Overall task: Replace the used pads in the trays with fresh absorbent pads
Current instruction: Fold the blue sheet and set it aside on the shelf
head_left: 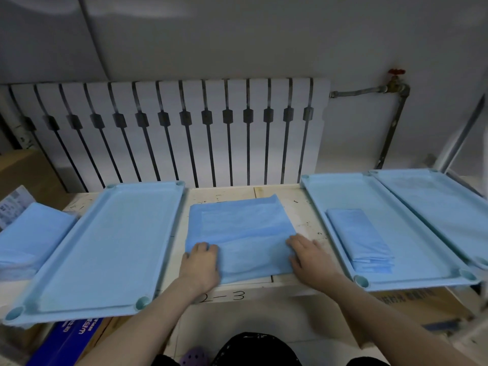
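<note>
Only one view here, the head cam looking down at a scuffed white table (298, 207) with "2-3" written on its near edge. Dead centre on the table is a blue pad (237, 228), partly folded, with the near flap doubled over so it lies in layers. Both hands are on its near end. The left hand (200, 262) has its fingers bent over the near left corner and is gripping the pad there, with the thumb out on the left side. The right hand (311, 256) sits at the near right corner with its fingers fairly straight and a bit spread, tips pressing down on top of the pad. I can't tell if the thumb is tucked under the edge. Left of the pad, almost touching it, is a long light blue tray (163, 244) whose floor looks covered by a flat blue sheet. On the right is a second tray (343, 191) with a narrow stack of folded pads (359, 239) lying lengthwise in it, toward the near end. A third tray (396, 171) sits right against that one on the far right. On the far left there's a pile of blue pads (31, 233) off the table. A white radiator (171, 128) runs along the wall behind, and a pipe with a red valve (396, 73) is to its right.
</note>
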Motion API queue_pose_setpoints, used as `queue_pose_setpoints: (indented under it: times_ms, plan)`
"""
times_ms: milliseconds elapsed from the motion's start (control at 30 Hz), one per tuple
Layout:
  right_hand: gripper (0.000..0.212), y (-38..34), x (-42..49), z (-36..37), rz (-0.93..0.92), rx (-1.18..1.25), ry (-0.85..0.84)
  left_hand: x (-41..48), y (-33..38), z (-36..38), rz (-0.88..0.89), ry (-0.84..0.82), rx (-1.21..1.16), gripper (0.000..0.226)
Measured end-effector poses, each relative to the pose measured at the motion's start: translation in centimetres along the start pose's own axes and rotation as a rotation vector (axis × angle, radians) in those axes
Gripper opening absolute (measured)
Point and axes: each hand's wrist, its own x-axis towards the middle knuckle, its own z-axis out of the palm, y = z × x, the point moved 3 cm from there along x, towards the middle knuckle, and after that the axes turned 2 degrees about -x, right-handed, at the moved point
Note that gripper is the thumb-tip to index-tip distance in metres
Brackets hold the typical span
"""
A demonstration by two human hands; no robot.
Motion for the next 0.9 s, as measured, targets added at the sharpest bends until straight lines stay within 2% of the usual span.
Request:
queue_pose_setpoints:
  times_ms: [100,333,433,567,633,767,833,900]
  plan:
    - [0.037,-1.2,-1.4,-0.8,-0.201,0.048,0.016,-0.9,2.1,0.2,0.159,-0.001,-0.096,0.043]
    - [0.032,-0.9,-2.0,-1.6,-0.249,-0.012,0.060,-1.9,2.5,0.6,0.160,-0.081,-0.106,0.048]
    - [0.031,-1.3,-1.8,-1.4,-0.229,-0.005,0.094,-2.0,2.5,0.3,0.140,-0.106,-0.101,0.048]
    - [0.012,-2.0,-1.4,-1.6,-0.130,0.052,0.024,-2.2,2.4,0.2,0.130,-0.108,-0.125,0.050]
    - [0.009,-2.4,-1.4,-1.9,-0.064,0.060,-0.008,-2.2,2.4,0.3,0.114,-0.092,-0.117,0.051]
    - [0.008,-2.8,-1.8,-2.7,-0.049,0.067,-0.024,-2.3,2.7,-0.3,0.088,-0.025,-0.033,0.039]
    - [0.021,-2.3,-2.0,-3.1,-0.091,0.079,-0.052,-2.3,3.0,-0.7,0.092,0.001,0.006,0.026]
    - [0.049,-1.5,-2.8,-3.0,-0.141,0.027,-0.149,-2.4,3.1,-1.0,0.086,0.017,0.018,0.018]
